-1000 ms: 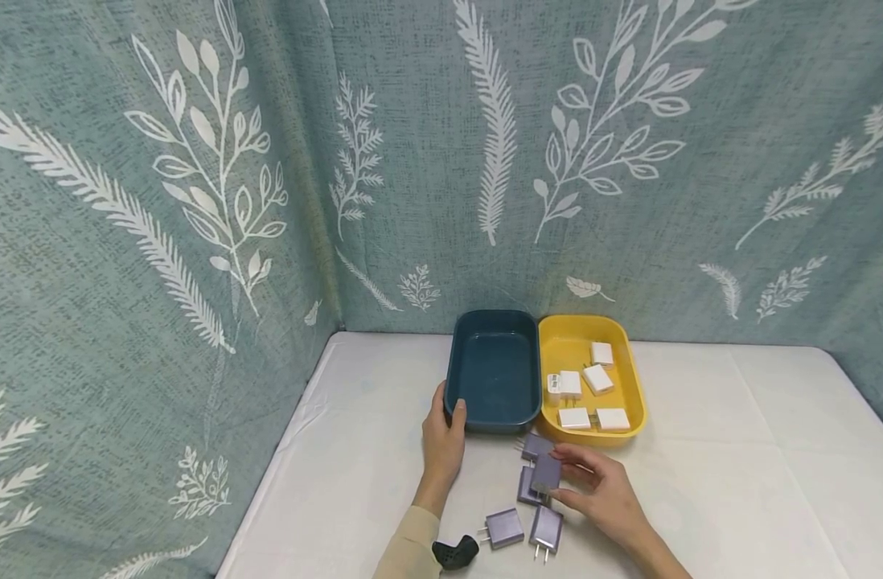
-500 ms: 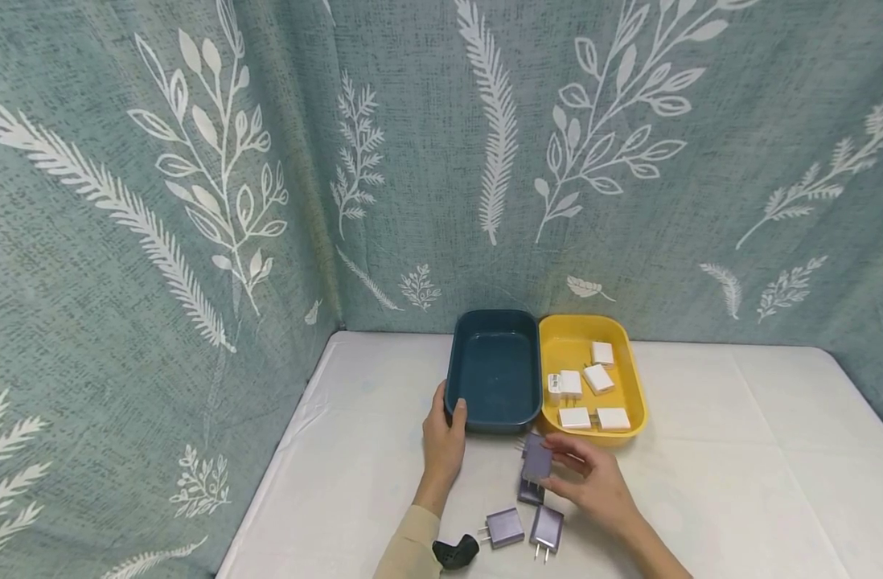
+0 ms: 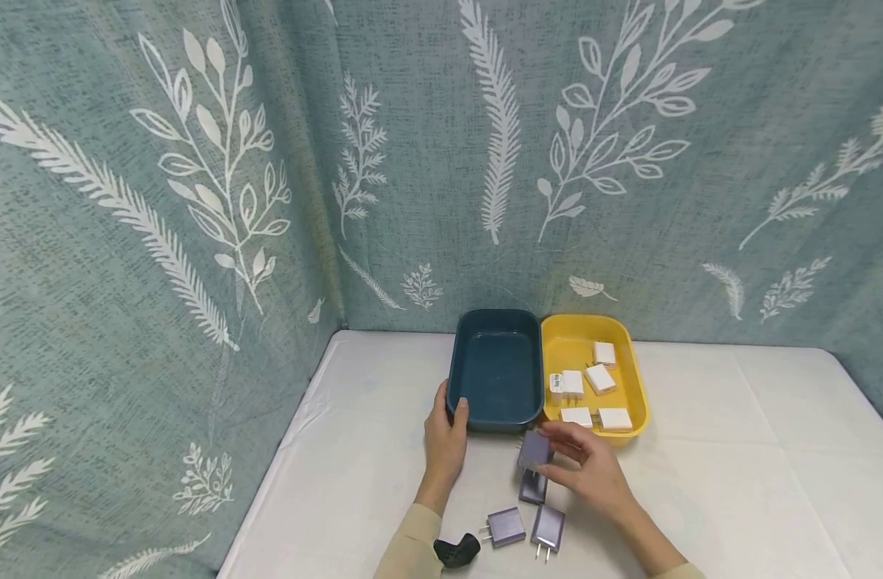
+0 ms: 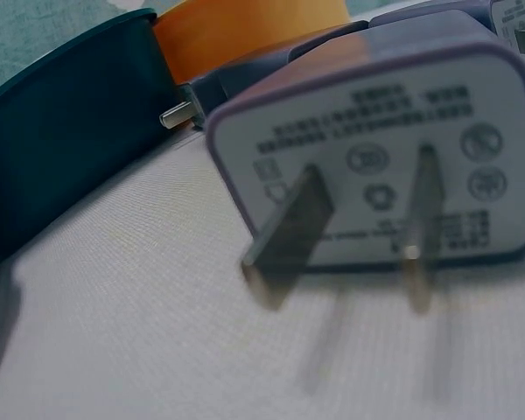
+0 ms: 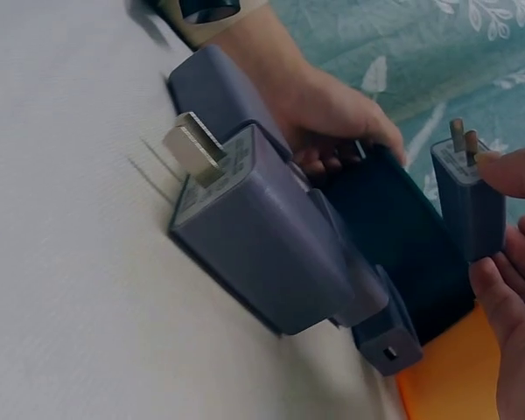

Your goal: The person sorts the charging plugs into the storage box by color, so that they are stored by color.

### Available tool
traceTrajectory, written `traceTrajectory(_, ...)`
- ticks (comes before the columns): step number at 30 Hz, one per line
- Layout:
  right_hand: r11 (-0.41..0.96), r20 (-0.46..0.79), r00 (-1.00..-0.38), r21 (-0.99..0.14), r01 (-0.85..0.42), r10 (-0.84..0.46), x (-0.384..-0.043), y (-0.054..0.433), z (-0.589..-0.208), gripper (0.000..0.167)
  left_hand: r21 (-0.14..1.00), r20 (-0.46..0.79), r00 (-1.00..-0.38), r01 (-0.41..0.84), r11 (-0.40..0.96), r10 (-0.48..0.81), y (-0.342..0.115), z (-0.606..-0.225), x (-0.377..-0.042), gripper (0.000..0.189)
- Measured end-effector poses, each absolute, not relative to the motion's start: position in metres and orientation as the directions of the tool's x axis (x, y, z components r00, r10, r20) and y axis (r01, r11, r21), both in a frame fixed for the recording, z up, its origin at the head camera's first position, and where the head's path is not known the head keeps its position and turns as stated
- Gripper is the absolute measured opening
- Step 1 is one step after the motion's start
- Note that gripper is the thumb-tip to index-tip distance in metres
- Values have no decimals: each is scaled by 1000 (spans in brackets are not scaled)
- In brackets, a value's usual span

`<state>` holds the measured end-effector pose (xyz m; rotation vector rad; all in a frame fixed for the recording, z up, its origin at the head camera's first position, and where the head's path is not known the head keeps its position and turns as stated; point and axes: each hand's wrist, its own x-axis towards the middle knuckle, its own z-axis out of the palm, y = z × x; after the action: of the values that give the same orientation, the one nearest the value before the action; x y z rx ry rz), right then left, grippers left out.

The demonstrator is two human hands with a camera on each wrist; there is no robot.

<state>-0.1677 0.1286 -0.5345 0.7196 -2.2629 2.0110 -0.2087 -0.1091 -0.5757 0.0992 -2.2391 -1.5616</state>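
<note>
My right hand (image 3: 593, 474) pinches a purple charger (image 3: 535, 450) between thumb and fingers, just in front of the two trays. In the right wrist view the pinched charger (image 5: 486, 214) is clear of the cloth, its metal prongs up. At the near left corner of a dark blue tray (image 3: 496, 424), my left hand (image 3: 445, 444) grips the rim, thumb in front and fingers along the side. Several more purple chargers lie on the cloth below, among them one charger (image 3: 506, 527) with prongs leftward and another charger (image 3: 548, 527) with prongs toward me. The held charger partly covers others.
A yellow tray (image 3: 640, 402) stands against the blue tray's right side and holds several white chargers (image 3: 615, 419). A small black object (image 3: 457, 552) lies beside the left sleeve. White cloth (image 3: 745, 466) covers the table, and a patterned curtain (image 3: 427, 161) hangs behind and at left.
My right hand has carried the pinched purple charger away from me and slightly left, toward the blue tray. The left hand stays on the tray.
</note>
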Motion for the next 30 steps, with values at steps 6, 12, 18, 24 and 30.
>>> traceTrajectory(6, 98, 341, -889, -918, -385, -305, -171, 125, -532, 54, 913, 285, -915, 168, 373, -285, -109, -577, -210, 52)
traceTrajectory(12, 124, 330, -898, -918, -377, -291, -176, 120, -527, 53, 913, 282, -917, 166, 373, -281, -110, -577, -210, 52)
traceTrajectory(18, 149, 357, -897, -903, -403, -262, -182, 116, -522, 52, 909, 293, -913, 174, 380, -283, -110, -576, -211, 52)
traceTrajectory(24, 170, 356, -904, -901, -399, -237, -183, 111, -517, 52, 910, 288, -915, 170, 378, -282, -110, -576, -209, 51)
traceTrajectory(30, 242, 341, -916, -889, -388, -213, -188, 106, -515, 50, 912, 283, -917, 167, 374, -280, -111, -576, -209, 51)
